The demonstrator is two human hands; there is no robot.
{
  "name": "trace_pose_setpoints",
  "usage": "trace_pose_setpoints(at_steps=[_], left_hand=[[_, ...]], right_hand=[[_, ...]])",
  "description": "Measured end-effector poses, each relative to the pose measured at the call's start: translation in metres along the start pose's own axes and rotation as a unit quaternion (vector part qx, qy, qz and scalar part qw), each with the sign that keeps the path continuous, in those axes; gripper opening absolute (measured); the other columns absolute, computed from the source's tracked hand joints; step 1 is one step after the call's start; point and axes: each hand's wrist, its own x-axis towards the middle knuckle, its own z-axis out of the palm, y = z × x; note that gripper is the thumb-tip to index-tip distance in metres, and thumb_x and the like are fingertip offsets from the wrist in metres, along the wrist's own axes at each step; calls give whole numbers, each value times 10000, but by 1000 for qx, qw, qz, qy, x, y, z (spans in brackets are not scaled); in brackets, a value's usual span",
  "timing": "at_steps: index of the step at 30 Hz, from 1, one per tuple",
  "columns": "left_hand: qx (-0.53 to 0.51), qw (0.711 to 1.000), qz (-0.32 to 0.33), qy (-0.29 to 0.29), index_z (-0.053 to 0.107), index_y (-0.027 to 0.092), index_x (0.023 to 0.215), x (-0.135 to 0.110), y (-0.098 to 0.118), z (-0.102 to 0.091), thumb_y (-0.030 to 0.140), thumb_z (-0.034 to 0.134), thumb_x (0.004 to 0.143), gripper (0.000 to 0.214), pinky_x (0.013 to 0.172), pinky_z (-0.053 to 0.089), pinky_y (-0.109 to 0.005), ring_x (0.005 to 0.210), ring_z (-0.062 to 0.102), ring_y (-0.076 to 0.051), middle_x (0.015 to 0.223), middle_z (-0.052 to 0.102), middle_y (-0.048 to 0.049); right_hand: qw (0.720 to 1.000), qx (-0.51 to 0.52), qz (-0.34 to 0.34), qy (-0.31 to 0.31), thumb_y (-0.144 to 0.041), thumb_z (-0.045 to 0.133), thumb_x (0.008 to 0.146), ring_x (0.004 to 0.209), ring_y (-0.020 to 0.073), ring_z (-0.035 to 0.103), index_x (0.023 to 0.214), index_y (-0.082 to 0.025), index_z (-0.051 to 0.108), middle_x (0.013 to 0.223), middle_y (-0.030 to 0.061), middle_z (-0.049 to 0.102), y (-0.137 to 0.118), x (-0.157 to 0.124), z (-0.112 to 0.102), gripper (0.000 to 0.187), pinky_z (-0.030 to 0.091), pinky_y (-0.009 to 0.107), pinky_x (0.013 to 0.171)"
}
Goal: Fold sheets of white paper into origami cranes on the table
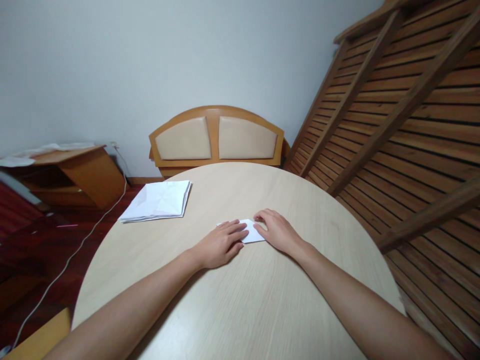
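A small folded piece of white paper (250,232) lies near the middle of a round light-wood table (240,300). My left hand (222,244) rests flat on its left part, fingers stretched out and pressing down. My right hand (276,231) lies flat on its right part, fingers extended toward the far edge. Most of the paper is hidden under both hands. Neither hand grips anything.
A stack of white paper sheets (159,201) sits at the table's far left edge. Behind the table stands a padded wooden headboard (216,137). Slatted wooden frames (405,115) lean at the right. A low wooden cabinet (75,175) and a white cable (75,250) are at the left.
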Motion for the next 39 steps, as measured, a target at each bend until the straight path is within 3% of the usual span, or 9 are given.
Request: trace_pose_setpoints(at_steps=[6,10,16,21,26,30,39], left_hand=[[0,1000,-10,15,450,201,1454,-1,-3,1,293,502,984,481,1149,390,-512,1407,446,-290,1488,523,-116],[4,998,-36,41,487,174,1382,-2,-4,2,309,548,951,455,1112,438,-499,1329,530,-306,1381,615,-134],[3,997,-43,66,598,196,1165,-1,-5,-1,286,533,954,238,1049,490,-464,1226,607,-293,1226,701,-120],[-6,997,-46,68,624,205,1043,1,-7,-2,274,496,982,158,1002,508,-418,1154,644,-260,1133,721,-106],[-9,994,-78,79,628,199,1066,1,-8,1,199,490,970,168,867,536,-348,981,687,-223,1055,724,-91],[-7,992,-96,83,618,210,1133,2,-9,1,154,491,957,224,790,539,-317,886,695,-203,1016,733,-66],[7,997,-39,71,711,266,1177,-2,-19,6,187,495,982,301,1010,526,-404,1204,645,-229,1262,704,-61]], right_hand=[[993,10,-112,-41,-194,555,967,997,219,607,1049,-192,729,1017,79,706,-11,0,-4,193,458,357,897],[986,26,-152,-68,-241,585,963,1029,227,615,1089,-218,730,1063,71,728,-14,-2,-9,194,446,381,930],[981,39,-168,-94,-285,680,898,1027,241,624,1062,-242,726,1061,49,746,-14,-4,-14,176,458,388,930],[980,52,-171,-83,-229,629,931,1102,232,601,1021,-239,737,1146,70,707,-13,-4,-11,141,460,386,969],[983,45,-155,-87,-204,554,975,926,201,620,975,-189,719,953,75,691,-15,-2,-7,166,483,339,853],[986,64,-138,-69,-172,563,962,931,195,623,1034,-201,686,973,62,692,-14,-1,-4,145,478,328,851],[984,31,-158,-75,-172,555,967,983,197,619,1078,-242,735,1036,63,677,-8,-2,-1,224,485,328,868]])
